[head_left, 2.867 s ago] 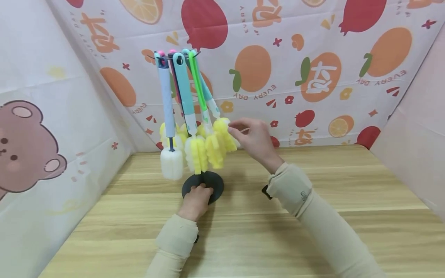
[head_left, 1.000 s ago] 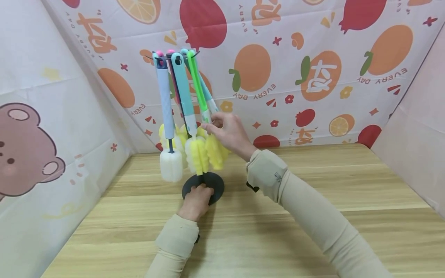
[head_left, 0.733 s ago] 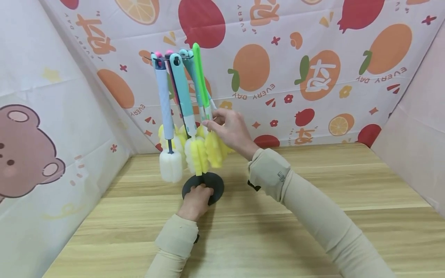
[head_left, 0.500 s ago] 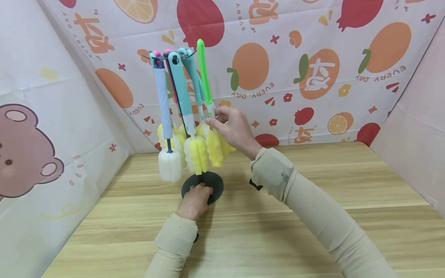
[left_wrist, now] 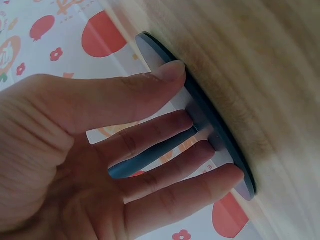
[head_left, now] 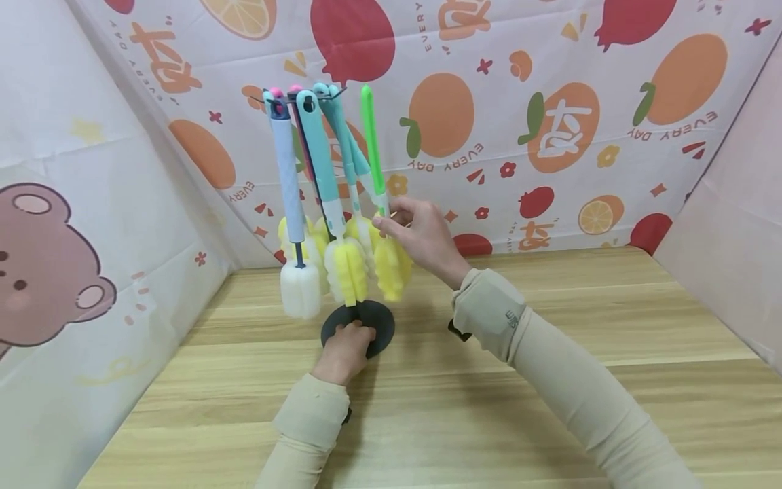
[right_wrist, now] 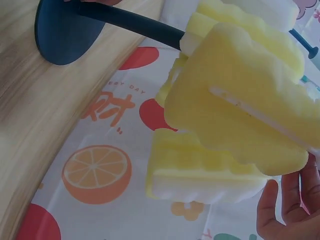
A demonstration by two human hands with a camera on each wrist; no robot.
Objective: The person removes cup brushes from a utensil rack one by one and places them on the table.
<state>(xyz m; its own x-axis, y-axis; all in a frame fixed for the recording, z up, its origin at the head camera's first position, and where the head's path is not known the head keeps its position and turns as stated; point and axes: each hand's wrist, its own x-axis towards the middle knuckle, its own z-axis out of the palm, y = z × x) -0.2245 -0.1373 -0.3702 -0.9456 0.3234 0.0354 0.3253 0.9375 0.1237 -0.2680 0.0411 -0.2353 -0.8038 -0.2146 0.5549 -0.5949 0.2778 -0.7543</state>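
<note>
A bottle brush (head_left: pixel 372 139) with a green handle and yellow sponge head stands apart from the rack top. My right hand (head_left: pixel 421 234) pinches its white neck between thumb and fingers. In the right wrist view, the yellow sponge head (right_wrist: pixel 230 90) hides most of that grip. My left hand (head_left: pixel 343 353) rests on the round dark base (head_left: pixel 381 322) of the brush stand. Straight fingers and thumb press on the base in the left wrist view, around the thin post (left_wrist: pixel 150 152). Several other sponge brushes, including a teal-handled one (head_left: pixel 318 156), hang from the stand's hooks.
A pale blue brush with a white sponge (head_left: pixel 301 291) hangs at the left of the stand. Wood-grain table (head_left: pixel 550 407) runs beneath everything. Fruit-print cloth (head_left: pixel 440 115) walls the back, and a bear-print cloth (head_left: pixel 43 265) the left side.
My right hand has moved from the rear brush to the green-handled one, lifted it off its hook, then drawn it right and slightly down. My left hand has stayed on the base.
</note>
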